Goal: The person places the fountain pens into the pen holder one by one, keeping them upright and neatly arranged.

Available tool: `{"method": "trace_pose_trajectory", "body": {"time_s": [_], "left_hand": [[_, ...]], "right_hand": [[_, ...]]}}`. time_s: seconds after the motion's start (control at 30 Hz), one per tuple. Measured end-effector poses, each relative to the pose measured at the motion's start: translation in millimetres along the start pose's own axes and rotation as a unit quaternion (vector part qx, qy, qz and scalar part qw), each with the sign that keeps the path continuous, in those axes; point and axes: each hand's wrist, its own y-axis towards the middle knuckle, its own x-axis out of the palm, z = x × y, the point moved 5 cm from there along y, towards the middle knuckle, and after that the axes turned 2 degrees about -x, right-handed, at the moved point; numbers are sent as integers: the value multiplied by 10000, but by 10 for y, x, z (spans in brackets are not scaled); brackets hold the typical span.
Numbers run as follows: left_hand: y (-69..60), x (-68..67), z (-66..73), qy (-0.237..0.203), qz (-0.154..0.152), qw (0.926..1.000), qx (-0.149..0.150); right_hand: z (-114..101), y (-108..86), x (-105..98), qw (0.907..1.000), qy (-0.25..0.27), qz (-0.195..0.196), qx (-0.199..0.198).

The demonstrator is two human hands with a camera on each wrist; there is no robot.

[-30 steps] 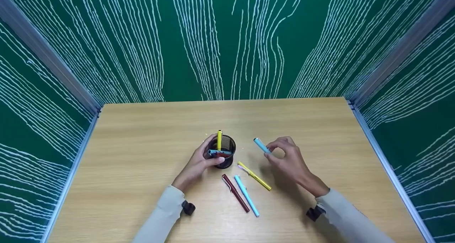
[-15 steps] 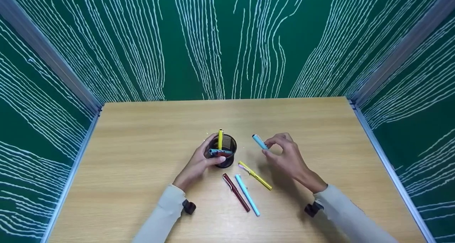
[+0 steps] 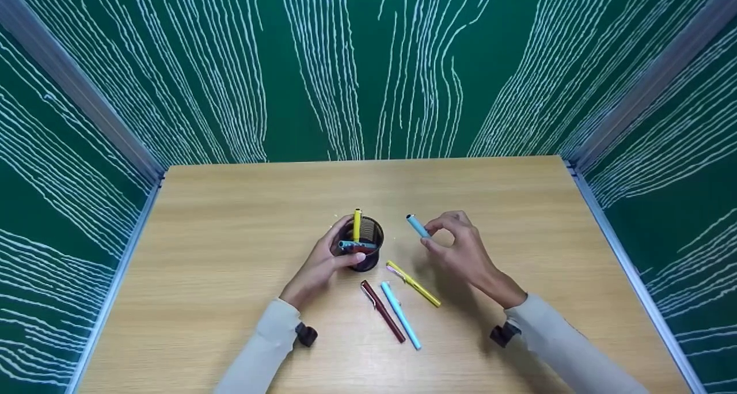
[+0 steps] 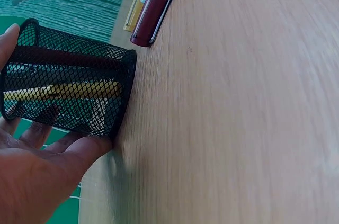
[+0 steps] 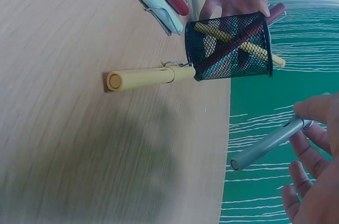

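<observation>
A black mesh pen cup [image 3: 366,264] stands on the table, and my left hand [image 3: 322,265] grips it from the left, thumb near its front rim. Inside it a yellow pen [image 3: 357,224] stands up at the back. A light blue pen [image 3: 349,246] and a dark red one [image 4: 69,57] lean within it. My right hand [image 3: 463,250], to the right of the cup, pinches another light blue pen [image 5: 270,143] between thumb and fingers. That pen is held above the tabletop, tilted, apart from the cup; its dark end points toward the far left in the head view.
Near the cup on the wooden table [image 3: 230,221] lie a yellow pen [image 3: 414,284], a dark red pen [image 3: 383,312] and a light blue pen [image 3: 401,315]. Green walls [image 3: 506,37] with white lines enclose the table at the back and sides.
My right hand has moved slightly left and away from me with the light blue pen. My left hand keeps its hold on the pen cup, and the loose pens have not moved.
</observation>
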Motion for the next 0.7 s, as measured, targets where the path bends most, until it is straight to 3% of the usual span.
{"method": "trace_pose_trajectory", "body": {"time_s": [0.5, 0.7], "left_hand": [[3, -17, -4, 278, 100, 9996, -33], [1, 0, -10, -53, 23, 10000, -11]], "right_hand": [[-129, 105, 61, 9999, 16, -75, -151], [-185, 143, 78, 9996, 69, -58, -254]]}}
